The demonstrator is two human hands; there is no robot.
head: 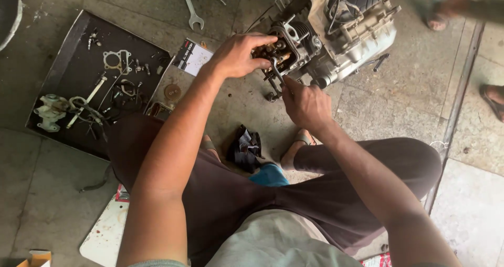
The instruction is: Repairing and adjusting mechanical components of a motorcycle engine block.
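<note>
Head view: left hand (239,54) grasping engine (325,30); right hand (307,105) clenched on tool (276,72) (one tray (68,62)).

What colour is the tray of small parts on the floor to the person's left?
Black, or very dark; the tray shows clearly in the head view, left of the left hand.

The engine (336,30) is sitting on the floor (399,104) ahead of the person's knees. A tray (68,62) of small parts is lying to its left, with a spanner (190,7) lying beyond, between them.
</note>
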